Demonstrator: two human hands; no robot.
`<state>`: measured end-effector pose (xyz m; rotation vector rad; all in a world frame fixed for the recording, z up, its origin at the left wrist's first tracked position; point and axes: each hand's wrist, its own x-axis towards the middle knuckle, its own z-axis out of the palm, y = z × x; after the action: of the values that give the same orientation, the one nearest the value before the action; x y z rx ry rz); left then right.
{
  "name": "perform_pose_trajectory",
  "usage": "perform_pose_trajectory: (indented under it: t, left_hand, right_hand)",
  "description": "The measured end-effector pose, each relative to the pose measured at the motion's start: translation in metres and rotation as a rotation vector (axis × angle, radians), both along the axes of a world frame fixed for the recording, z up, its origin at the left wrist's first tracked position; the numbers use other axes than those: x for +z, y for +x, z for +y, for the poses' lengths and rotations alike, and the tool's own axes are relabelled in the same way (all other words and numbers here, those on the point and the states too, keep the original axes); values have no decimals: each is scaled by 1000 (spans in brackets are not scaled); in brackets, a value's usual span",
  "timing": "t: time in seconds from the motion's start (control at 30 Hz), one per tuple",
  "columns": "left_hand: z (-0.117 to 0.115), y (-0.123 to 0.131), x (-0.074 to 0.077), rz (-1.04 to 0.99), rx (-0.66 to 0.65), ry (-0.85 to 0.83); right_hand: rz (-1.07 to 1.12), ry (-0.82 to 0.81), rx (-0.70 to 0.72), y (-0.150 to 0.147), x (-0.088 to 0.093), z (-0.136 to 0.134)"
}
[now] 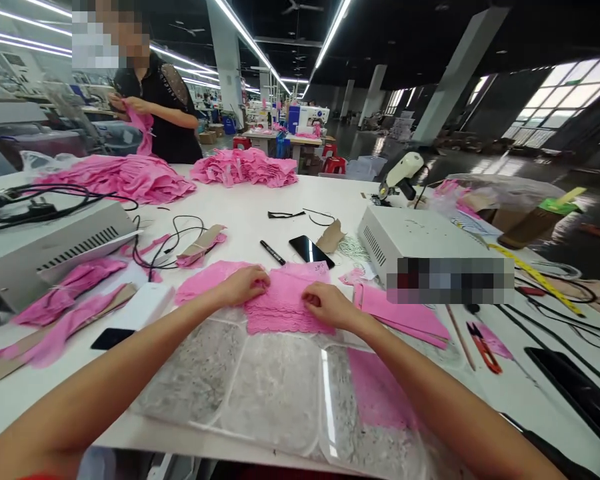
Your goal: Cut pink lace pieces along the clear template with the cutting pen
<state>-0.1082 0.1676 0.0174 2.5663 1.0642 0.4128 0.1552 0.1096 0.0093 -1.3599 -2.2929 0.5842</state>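
Observation:
In front of me lies a stack of pink fabric pieces [287,307] with scalloped edges, layered toward me. My left hand [245,285] is closed at the stack's upper left, fingertips pinching the pink fabric. At the right side, my right hand [329,304] has thumb and fingers pressed together on the fabric's edge. Beneath is a grey marbled mat [273,390] with a clear glossy cover. One flat pink piece [377,390] shows near my right forearm, and folded pink fabric [405,313] lies right of the stack.
A black marker [272,253] and a phone [311,251] lie beyond the stack. Grey metal boxes [430,233] flank both sides. Orange thread snips [484,348] lie right. Pink heaps [245,167] line the far edge, where a person [160,107] holds pink fabric.

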Motion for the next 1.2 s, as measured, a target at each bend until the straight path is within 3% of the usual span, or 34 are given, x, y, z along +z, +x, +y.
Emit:
perform_pose_trajectory:
  t: [0.2, 0.47, 0.6, 0.8, 0.97, 1.2]
  left_hand:
    - [-1, 3, 0, 10, 36, -33]
    - [-9, 9, 22, -66, 89, -52]
    - [-11, 13, 29, -88, 88, -43]
    - [-16, 18, 33, -107, 81, -37]
    - [-22, 18, 32, -116, 117, -56]
    - [-27, 11, 36, -160, 172, -110]
  right_hand:
    - [11, -29, 14, 3, -2, 0]
    - [14, -49, 41, 7, -6, 4]
    - [-12, -40, 45, 9, 2, 5]
    - [-77, 92, -79, -19, 17, -4]
    - [-154, 195, -155, -38, 4, -4]
    - [-187, 298, -198, -3, -1, -3]
